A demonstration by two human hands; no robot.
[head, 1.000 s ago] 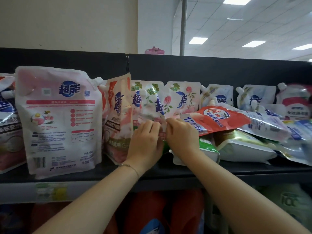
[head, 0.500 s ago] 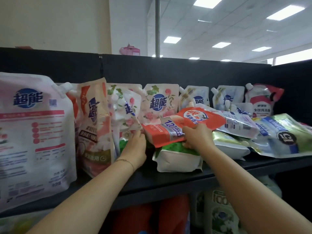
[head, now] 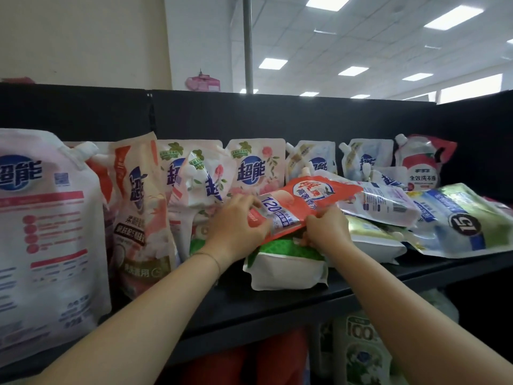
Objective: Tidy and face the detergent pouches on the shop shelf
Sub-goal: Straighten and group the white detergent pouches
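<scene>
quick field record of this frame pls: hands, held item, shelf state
left hand: grips left end of red pouch
right hand: pinches red pouch's near edge
red pouch: lies tilted on green pouch
green pouch: lies flat on shelf
left of hands: pouches upright, incl. white pouch
right of hands: pouches lying in a heap, incl. blue-green pouch
status: right side not yet faced

Shows two bare hands, left hand (head: 236,226) and right hand (head: 327,232), one red-orange pouch (head: 305,201) between them, three standing floral pouches (head: 173,168) (head: 202,184) (head: 256,168), one big white pouch (head: 50,232) far left, one green-and-white pouch (head: 288,270) lying flat, and one black shelf (head: 277,304)
</scene>
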